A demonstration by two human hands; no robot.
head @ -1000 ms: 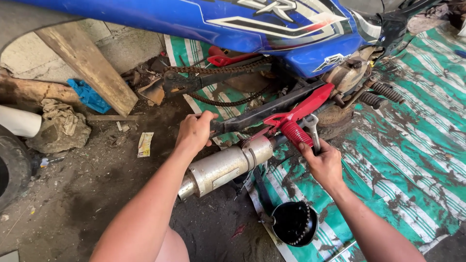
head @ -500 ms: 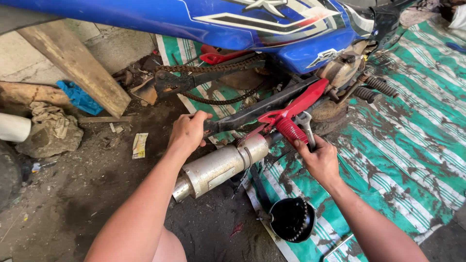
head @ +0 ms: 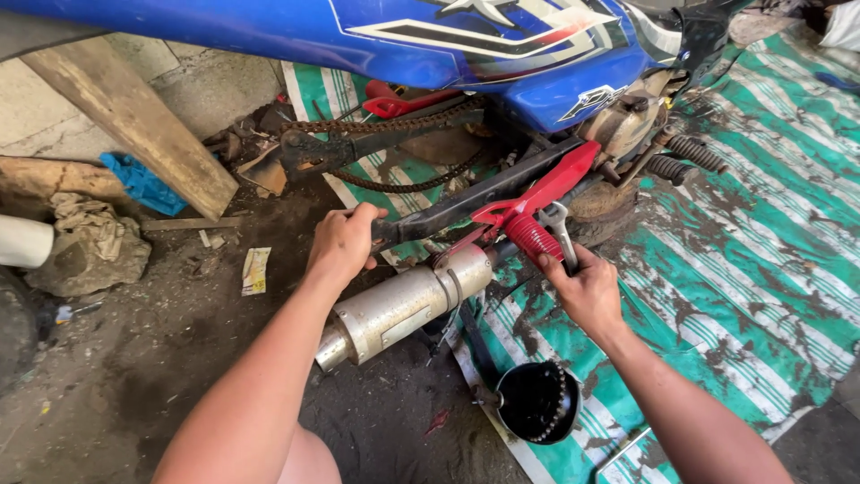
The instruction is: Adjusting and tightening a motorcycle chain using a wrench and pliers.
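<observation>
**Hands on the swingarm and wrench under the blue motorbike**

Oily dirt floor (head: pixel 134 394) lay under us, with a green-and-white striped tarp (head: pixel 761 269), smeared with mud, spread beneath the blue motorbike (head: pixel 466 45). Our left hand (head: pixel 342 244) had its fingers curled tight around the end of the black swingarm (head: pixel 475 199), which ran up to the engine beside a red frame piece (head: pixel 546 190). Our right hand (head: pixel 587 289) pinched the handle of a silver wrench (head: pixel 560 229), fingers pressed together, just beside a red ribbed spring (head: pixel 533 237). Below both hands hung the dull silver exhaust muffler (head: pixel 403 305), scuffed and tilted. A small pale paper wrapper (head: pixel 255 271), rectangular, lay flat on the dirt left of our left hand. A black toothed sprocket hub (head: pixel 537 403) sat at the tarp's edge.
</observation>
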